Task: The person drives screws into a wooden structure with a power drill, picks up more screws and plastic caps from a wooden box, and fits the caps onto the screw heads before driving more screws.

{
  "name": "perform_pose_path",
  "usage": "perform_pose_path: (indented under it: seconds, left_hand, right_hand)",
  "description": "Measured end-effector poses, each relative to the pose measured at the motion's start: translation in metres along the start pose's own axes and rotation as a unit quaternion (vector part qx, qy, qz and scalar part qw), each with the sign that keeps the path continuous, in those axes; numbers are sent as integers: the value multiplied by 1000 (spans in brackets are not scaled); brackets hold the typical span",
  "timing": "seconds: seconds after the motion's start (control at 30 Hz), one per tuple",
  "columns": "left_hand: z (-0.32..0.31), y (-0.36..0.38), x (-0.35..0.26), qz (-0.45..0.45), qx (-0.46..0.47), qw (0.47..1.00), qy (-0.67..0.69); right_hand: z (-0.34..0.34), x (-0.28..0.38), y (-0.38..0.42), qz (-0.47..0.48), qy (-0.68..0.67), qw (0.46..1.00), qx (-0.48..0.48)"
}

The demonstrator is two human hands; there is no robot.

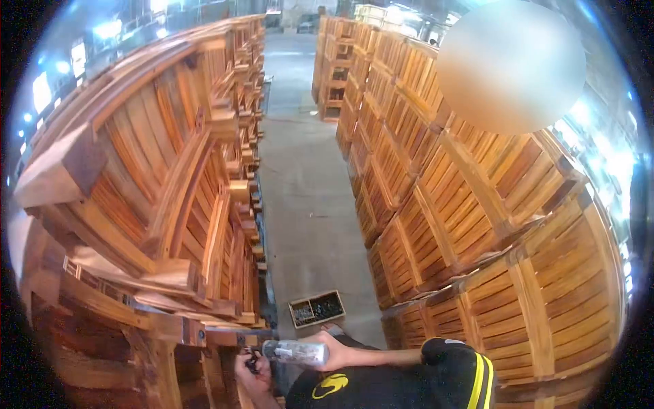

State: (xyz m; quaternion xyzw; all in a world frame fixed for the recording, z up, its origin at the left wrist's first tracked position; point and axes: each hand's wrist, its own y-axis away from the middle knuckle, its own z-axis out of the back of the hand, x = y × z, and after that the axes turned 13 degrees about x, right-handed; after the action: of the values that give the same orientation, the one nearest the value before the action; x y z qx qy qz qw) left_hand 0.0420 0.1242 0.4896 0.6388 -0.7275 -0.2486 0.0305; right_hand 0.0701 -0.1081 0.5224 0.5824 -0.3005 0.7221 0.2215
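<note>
My right hand (pixel 335 352) is wrapped round the rear of a grey, shiny cylindrical tool (pixel 294 352), which lies nearly level at the bottom centre. My left hand (pixel 251 373) is closed at the tool's other end, with its fingers curled round a small dark part (pixel 253 361). Both hands are close to the end of a wooden rail (pixel 225 337) on the left stack. A dark round spot, perhaps a bolt, shows on that wood. The tool's tip cannot be made out.
Slatted wooden furniture is stacked high on the left (pixel 146 136) and right (pixel 463 211). Between the stacks runs a grey concrete aisle (pixel 300 177). A two-compartment wooden box (pixel 317 309) with small dark and grey pieces sits on the floor just beyond my hands.
</note>
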Motion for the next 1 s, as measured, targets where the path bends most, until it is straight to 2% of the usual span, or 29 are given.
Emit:
perform_pose_path:
  seconds: [0.07, 0.17, 0.27, 0.33, 0.47, 0.5, 0.57, 0.6, 0.7, 0.83, 0.9, 0.93, 1.0]
  left_hand:
    - [0, -8, 7, 23, 58, 998, -23]
    - [-10, -15, 16, 34, 64, 997, 3]
    - [-24, -15, 23, 24, 103, 994, -23]
    - [-37, -17, 29, 41, 106, 994, 11]
    - [-65, -20, 46, 33, 134, 990, 32]
    - [-72, -19, 51, 25, 119, 992, 35]
    - [-71, -27, 58, 33, 126, 991, 32]
    - [-70, -30, 60, 40, 128, 990, 35]
    - [-76, -41, 70, 59, 125, 990, -26]
    - [-78, -48, 83, 62, 110, 990, -65]
    - [-81, -49, 86, 56, 116, 989, -79]
    - [-82, -48, 87, 58, 106, 989, -83]
    - [-82, -47, 87, 61, 97, 989, -89]
  right_hand:
    - [4, 17, 1, 17, -37, 999, -13]
    - [17, 41, 4, -57, -29, 998, 12]
    - [23, 41, 9, 2, -10, 999, -32]
    - [28, 36, 16, 32, -8, 998, -52]
    - [47, 45, 29, -42, -42, 997, -58]
    - [52, 48, 32, -70, -45, 995, -60]
    - [51, 5, 44, -79, -17, 993, -83]
    - [54, 5, 46, -86, -3, 992, -93]
    - [67, 47, 50, -50, -28, 990, -129]
    - [75, 8, 55, -49, -84, 993, -65]
    - [72, 0, 58, -62, 80, 978, -182]
    - [74, 3, 58, -62, 79, 978, -182]
    - [84, 18, 53, -7, 39, 993, -108]
